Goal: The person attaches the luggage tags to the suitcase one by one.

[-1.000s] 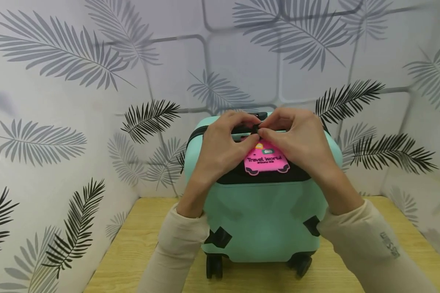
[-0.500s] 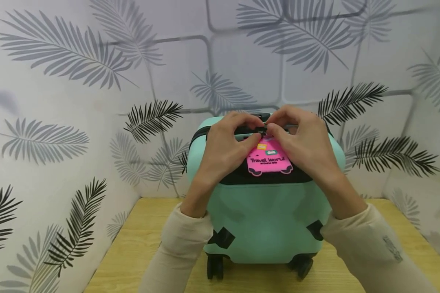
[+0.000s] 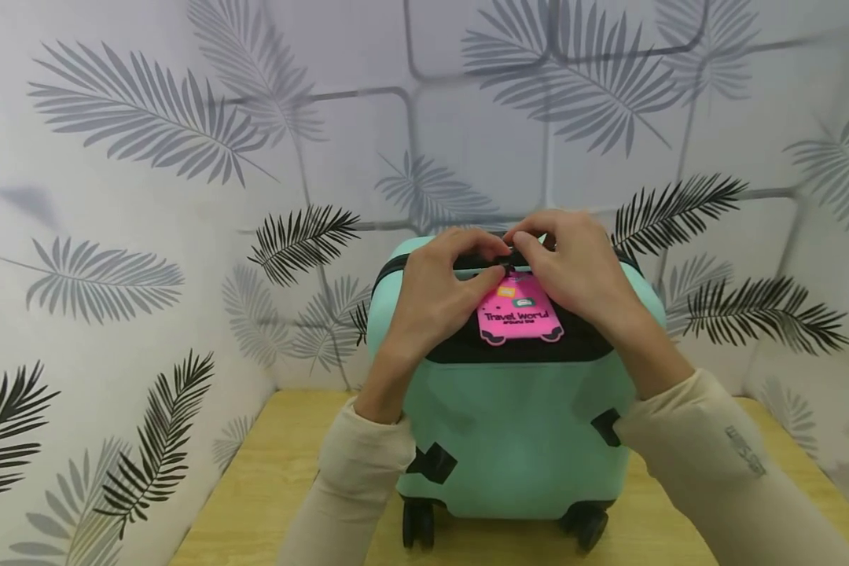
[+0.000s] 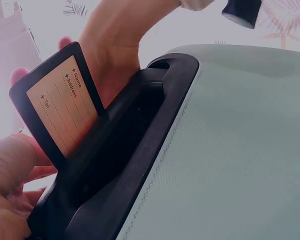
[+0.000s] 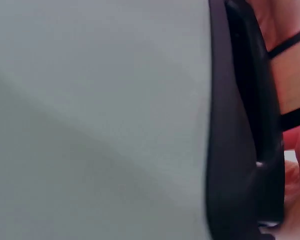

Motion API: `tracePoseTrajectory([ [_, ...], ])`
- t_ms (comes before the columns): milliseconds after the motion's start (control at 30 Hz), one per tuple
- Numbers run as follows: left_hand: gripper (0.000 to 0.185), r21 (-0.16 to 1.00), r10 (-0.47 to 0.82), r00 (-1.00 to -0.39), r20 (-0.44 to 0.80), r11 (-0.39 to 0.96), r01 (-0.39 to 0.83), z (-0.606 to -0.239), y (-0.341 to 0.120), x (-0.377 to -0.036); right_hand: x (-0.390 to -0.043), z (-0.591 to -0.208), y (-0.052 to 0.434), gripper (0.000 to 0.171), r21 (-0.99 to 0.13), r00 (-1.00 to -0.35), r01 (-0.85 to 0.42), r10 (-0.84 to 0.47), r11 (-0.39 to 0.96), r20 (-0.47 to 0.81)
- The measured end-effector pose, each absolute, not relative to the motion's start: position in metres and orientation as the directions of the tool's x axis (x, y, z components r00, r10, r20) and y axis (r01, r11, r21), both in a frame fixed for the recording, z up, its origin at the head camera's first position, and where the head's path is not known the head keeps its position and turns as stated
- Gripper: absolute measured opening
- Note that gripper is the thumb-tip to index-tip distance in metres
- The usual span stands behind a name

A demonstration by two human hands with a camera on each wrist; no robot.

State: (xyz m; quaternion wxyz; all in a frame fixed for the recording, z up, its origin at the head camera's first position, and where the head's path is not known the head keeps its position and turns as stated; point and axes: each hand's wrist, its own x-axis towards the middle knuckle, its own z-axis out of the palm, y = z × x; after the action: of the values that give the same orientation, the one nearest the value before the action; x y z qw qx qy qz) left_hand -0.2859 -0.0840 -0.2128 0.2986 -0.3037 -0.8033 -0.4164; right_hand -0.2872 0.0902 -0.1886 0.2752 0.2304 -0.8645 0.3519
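— Mint-green hard shell, that suitcase (image 3: pixel 512 424); it stands upright on its wheels near the back edge of the wooden table (image 3: pixel 269 487), close to the corner where the leaf-patterned walls (image 3: pixel 148 236) meet.

— And the small piece on top?

— Pink luggage tag (image 3: pixel 520 317), lying on the black recess of the top handle (image 3: pixel 467 261). It looks like soft rubber, so I'd judge it light and bendy, easy to flop about. The left wrist view shows its back, a black-framed card with name and address lines (image 4: pixel 60 105).

— What are the hands doing?

— Both meet at the tag's upper end, by the handle. The left hand (image 3: pixel 435 295) has its fingers curled and appears to pinch the tag's thin black strap; the right hand (image 3: pixel 576 271) pinches it from the other side, fingertips touching the left's.

— Where would you take hold?

— At the strap for the tag, since the flat body would slip and fold. The case is stiff and smooth-sided; its top handle is the sound grip, and the wheels may let it roll.
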Motion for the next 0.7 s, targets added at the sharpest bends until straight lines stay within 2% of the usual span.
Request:
tracePoseTrajectory([
  [200,0.013,0.477,0.244,-0.625,0.741,0.463,0.747,-0.2136,-0.0842,-0.2864,-0.2916,-0.1818,0.0891,0.018,-0.527,-0.806,-0.542,-0.229,0.654,0.545],
  [533,0.013,0.446,0.260,-0.598,0.758,0.463,0.766,-0.2148,-0.0846,-0.2855,-0.2905,-0.1901,0.0914,0.014,-0.637,-0.825,-0.546,-0.218,0.544,0.521],
  [700,0.012,0.412,0.260,-0.559,0.787,0.453,0.791,-0.2160,-0.0845,-0.2847,-0.2883,-0.1896,0.0936,0.013,-0.695,-0.838,-0.537,-0.213,0.477,0.502],
])
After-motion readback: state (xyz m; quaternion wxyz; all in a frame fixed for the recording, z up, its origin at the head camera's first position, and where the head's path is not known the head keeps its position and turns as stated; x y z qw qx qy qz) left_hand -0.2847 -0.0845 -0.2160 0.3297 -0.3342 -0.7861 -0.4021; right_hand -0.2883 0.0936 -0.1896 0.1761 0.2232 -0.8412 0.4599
